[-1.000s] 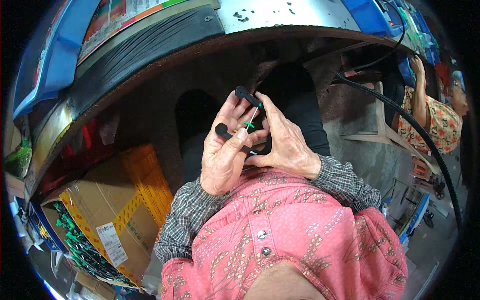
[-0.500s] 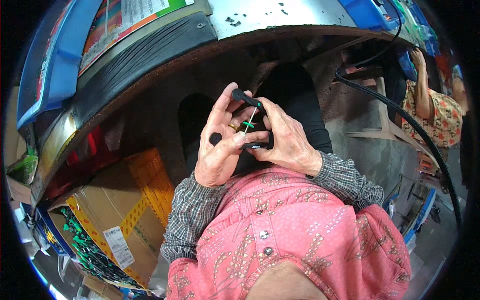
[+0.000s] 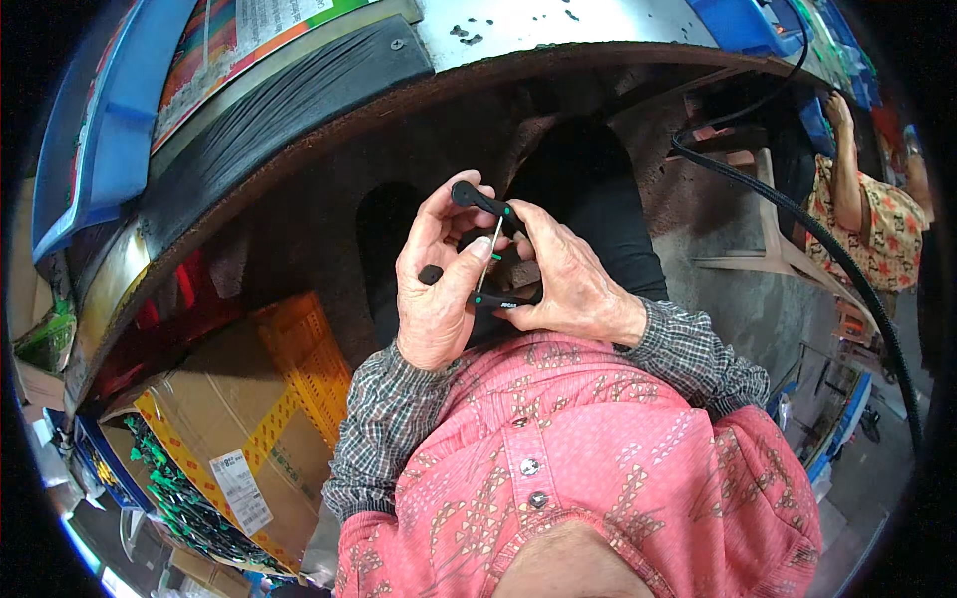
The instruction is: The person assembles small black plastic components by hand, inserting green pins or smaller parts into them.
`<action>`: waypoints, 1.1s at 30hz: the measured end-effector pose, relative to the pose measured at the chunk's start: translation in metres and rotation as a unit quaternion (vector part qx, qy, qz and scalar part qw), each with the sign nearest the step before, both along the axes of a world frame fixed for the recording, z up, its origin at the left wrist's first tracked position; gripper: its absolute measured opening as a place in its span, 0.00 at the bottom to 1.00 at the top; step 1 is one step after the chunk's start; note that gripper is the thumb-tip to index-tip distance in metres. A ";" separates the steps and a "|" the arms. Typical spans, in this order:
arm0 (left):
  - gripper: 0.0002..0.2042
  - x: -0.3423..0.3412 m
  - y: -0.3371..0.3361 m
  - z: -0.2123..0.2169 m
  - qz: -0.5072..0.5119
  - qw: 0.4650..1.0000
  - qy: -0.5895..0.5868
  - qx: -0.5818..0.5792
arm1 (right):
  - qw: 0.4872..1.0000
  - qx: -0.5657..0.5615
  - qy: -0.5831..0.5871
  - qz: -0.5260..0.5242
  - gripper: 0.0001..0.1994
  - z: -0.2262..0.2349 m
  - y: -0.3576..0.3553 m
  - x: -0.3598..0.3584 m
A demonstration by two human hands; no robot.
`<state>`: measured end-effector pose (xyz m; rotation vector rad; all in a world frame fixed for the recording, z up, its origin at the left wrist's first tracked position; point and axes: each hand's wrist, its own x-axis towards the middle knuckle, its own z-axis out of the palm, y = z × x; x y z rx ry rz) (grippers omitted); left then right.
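In front of my waist, both hands hold a small black C-shaped tool (image 3: 498,300) with rounded ends pointing left. A thin metal rod (image 3: 490,253) spans its two arms, with green bits at the ends and a small green piece near the middle. My left hand (image 3: 439,289) is closed about the tool's left side, its thumb against the rod and its fingers behind the upper arm. From the right, my right hand (image 3: 578,279) grips the tool, index finger at the upper arm and thumb by the lower one. Its remaining fingers are partly hidden.
A worktable edge (image 3: 299,115) curves ahead, with blue trays (image 3: 120,149) on it. At lower left stand a cardboard box (image 3: 214,399) holding many black and green parts, and an orange crate (image 3: 311,359). A black cable (image 3: 797,214) hangs at right, near another person (image 3: 867,219).
My left thumb has moved up from the lower arm onto the rod. The rod's lower end now meets the lower arm; earlier it ended by my thumb.
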<state>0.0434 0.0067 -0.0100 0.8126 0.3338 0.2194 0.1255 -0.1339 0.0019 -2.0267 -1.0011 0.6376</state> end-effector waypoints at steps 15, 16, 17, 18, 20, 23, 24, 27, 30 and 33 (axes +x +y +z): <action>0.17 0.001 -0.005 -0.010 0.042 0.999 0.007 0.000 | 1.000 0.027 -0.016 -0.002 0.44 -0.012 0.003 0.000; 0.17 0.001 -0.005 -0.011 0.044 0.999 0.008 -0.002 | 0.999 0.030 -0.010 -0.004 0.44 -0.012 0.003 0.000; 0.17 0.001 -0.005 -0.011 0.044 0.999 0.008 -0.003 | 0.999 0.033 -0.004 -0.005 0.44 -0.012 0.003 0.000; 0.16 0.001 -0.005 -0.011 0.047 0.999 0.011 0.000 | 0.999 0.032 -0.004 -0.005 0.44 -0.012 0.003 0.001; 0.16 0.002 -0.005 -0.010 0.051 0.999 0.014 0.002 | 1.000 0.027 0.012 -0.002 0.44 -0.012 0.004 0.001; 0.16 0.001 -0.005 -0.010 0.051 0.999 0.012 0.004 | 1.000 0.023 0.010 -0.003 0.44 -0.011 0.004 0.000; 0.16 0.001 -0.004 -0.011 0.049 0.999 0.010 -0.001 | 1.000 0.023 0.010 -0.004 0.44 -0.009 0.004 0.001; 0.16 0.000 -0.003 -0.014 0.051 0.999 0.002 0.008 | 1.000 0.007 -0.018 0.014 0.44 -0.005 0.005 0.002; 0.16 0.001 -0.003 -0.013 0.054 0.998 -0.006 0.025 | 1.000 0.010 -0.020 0.022 0.44 -0.003 0.006 0.002; 0.16 0.001 -0.004 -0.012 0.052 0.998 -0.012 0.027 | 1.000 0.010 -0.020 0.017 0.44 -0.007 0.004 0.002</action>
